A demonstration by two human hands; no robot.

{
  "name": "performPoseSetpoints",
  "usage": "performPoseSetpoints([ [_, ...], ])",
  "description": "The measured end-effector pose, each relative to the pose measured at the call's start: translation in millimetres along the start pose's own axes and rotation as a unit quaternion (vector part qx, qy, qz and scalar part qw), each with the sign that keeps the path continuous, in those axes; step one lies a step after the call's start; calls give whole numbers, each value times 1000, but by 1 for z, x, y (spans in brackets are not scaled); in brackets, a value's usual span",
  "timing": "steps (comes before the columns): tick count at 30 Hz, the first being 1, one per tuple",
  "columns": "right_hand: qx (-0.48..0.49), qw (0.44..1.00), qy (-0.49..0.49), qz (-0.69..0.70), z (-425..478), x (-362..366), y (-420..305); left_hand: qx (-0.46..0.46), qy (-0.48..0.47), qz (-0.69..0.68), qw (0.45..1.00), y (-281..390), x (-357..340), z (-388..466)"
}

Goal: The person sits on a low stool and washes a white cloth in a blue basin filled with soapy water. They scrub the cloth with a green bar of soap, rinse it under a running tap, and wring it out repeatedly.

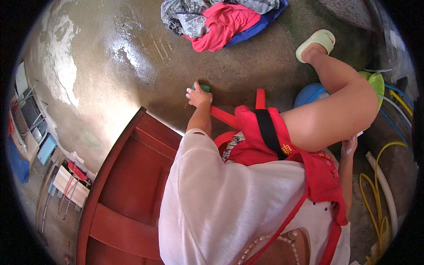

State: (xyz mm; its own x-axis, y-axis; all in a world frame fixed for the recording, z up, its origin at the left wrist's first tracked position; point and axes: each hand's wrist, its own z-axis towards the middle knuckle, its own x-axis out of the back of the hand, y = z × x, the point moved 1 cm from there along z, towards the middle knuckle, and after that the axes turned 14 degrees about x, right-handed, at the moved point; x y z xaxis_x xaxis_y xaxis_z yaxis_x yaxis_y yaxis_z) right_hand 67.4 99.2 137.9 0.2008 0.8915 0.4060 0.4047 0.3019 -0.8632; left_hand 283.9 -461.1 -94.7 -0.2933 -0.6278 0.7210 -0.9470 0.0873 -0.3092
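My left hand (198, 95) reaches down to the wet concrete floor, its fingers around a small green object (205, 88) that is mostly covered. Close by, red bars (260, 98) like stool legs stick out from under my red apron (245, 145). My right hand (349, 145) is low beside my bare thigh, with whitish, suds-like patches on it. A small white thing (360, 133) shows at its fingers, which are hidden behind the leg. Partly behind that leg are a blue rounded container (306, 94) and a light green plastic rim (376, 84).
A pile of clothes (228, 23) lies on the floor ahead. A dark red panelled wooden door (132, 175) stands at my left. Yellow hose (372, 185) and a white pipe (384, 188) run along the right. A dustpan (47, 149) and long-handled tools (68, 192) lie far left.
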Motion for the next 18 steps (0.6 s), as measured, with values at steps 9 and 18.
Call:
performPoseSetpoints([
  [9, -5, 1000, 5, -7, 10, 7, 34, -3, 31, 19, 999, -5, 3, 0],
  [18, -19, 996, -59, 62, 7, 17, 67, -11, 3, -107, 994, -18, -16, 15],
])
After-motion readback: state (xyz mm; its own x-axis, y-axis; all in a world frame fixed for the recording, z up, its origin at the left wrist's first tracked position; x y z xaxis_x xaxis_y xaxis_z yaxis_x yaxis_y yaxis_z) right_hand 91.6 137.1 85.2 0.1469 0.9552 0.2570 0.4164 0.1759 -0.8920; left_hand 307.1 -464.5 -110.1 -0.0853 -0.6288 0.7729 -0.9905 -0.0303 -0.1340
